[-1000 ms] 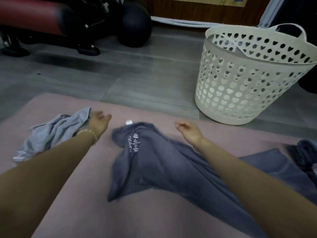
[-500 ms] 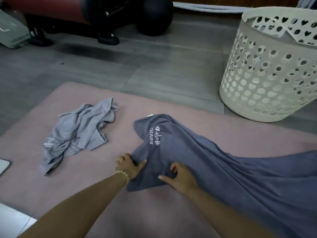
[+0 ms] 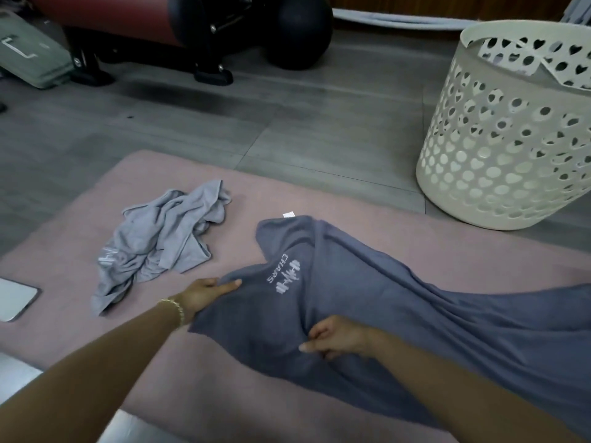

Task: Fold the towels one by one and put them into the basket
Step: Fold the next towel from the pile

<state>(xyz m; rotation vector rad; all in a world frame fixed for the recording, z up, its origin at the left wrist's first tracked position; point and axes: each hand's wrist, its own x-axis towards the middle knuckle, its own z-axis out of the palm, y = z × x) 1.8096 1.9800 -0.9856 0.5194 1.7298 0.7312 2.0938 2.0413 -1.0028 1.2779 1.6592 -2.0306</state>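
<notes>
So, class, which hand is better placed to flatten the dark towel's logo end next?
Probably the left hand: it grips the dark towel beside the logo; the right hand pinches fabric farther from it.

We see soft, matt cloth in the dark blue-grey towel (image 3: 415,298), and thinner, crumpled matt cloth in the light grey towel (image 3: 160,241). The pink mat (image 3: 80,276) beneath looks velvety and dull. The cream basket (image 3: 499,161) is smooth perforated plastic. The grey floor (image 3: 224,116) shows wood grain with a faint sheen. The bracelet (image 3: 175,306) glints like gold metal.
</notes>
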